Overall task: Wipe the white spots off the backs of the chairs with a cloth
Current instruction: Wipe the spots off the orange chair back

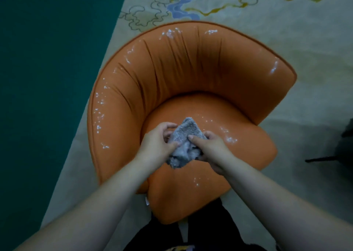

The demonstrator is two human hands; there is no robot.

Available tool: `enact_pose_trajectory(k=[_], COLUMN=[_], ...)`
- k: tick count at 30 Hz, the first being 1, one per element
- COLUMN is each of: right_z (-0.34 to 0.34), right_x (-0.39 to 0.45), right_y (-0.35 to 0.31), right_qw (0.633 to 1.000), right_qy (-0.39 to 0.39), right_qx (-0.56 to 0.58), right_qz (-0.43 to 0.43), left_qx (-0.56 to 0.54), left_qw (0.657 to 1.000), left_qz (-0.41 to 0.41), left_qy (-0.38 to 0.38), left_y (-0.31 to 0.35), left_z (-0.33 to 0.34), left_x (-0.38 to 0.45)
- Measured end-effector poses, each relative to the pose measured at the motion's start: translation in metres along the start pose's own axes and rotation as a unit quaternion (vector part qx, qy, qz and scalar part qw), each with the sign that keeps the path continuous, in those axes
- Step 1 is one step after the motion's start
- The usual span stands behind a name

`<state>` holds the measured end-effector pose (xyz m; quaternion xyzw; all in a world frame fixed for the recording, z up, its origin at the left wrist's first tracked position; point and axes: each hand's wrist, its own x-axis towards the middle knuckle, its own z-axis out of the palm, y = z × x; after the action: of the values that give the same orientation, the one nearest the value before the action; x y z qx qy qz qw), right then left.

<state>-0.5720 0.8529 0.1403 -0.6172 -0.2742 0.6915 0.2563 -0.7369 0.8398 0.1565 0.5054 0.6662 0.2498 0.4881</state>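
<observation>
Cloth (183,144), grey terry, bunched over orange chair (191,75) seat, pinched by left hand (158,144) and right hand (212,147). Judged soft, light, limp; best gripped wadded.

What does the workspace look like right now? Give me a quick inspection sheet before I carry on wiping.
Surface: orange chair on a pale patterned rug; its seat lies under the hands.
Job's things: grey cloth, bunched, held above the seat; white spots along the backrest's left side, top edge and right end, more on the seat.
Clutter: dark object at the right edge, too cut off to identify.
Grippers: left hand and right hand both grip the cloth.
Cables: nothing seen.
Surroundings: green floor left of the rug; the person's dark clothing below the seat.
</observation>
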Motion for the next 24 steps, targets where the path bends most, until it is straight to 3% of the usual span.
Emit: enact_pose_trajectory(k=[2, 3, 6, 9, 17, 20, 24], right_z=[-0.011, -0.018, -0.044, -0.064, -0.069, -0.064, -0.057], right_x=[0.014, 0.02, 0.04, 0.058, 0.113, 0.139, 0.175], right_y=[-0.008, -0.011, -0.02, -0.022, 0.01, 0.026, 0.045], right_qw=[0.992, 0.984, 0.961, 0.962, 0.986, 0.987, 0.988], right_qy=[-0.041, -0.068, -0.136, -0.182, -0.15, -0.145, -0.142], right_qx=[0.107, 0.153, 0.228, 0.195, 0.041, 0.006, -0.027], right_qz=[0.049, 0.064, 0.08, 0.06, 0.064, 0.063, 0.059], left_qx=[0.141, 0.194, 0.242, 0.239, 0.029, -0.071, -0.094], left_qw=[0.981, 0.967, 0.951, 0.96, 0.994, 0.985, 0.963], left_qz=[0.052, 0.082, 0.136, 0.117, -0.025, -0.063, -0.148], left_qy=[0.119, 0.143, 0.138, 0.09, 0.104, 0.141, 0.204], left_y=[0.002, 0.003, 0.003, 0.003, -0.029, -0.054, -0.103], left_z=[0.02, 0.029, 0.058, 0.081, 0.1, 0.1, 0.099], left_x=[0.004, 0.006, 0.014, 0.022, 0.042, 0.056, 0.073])
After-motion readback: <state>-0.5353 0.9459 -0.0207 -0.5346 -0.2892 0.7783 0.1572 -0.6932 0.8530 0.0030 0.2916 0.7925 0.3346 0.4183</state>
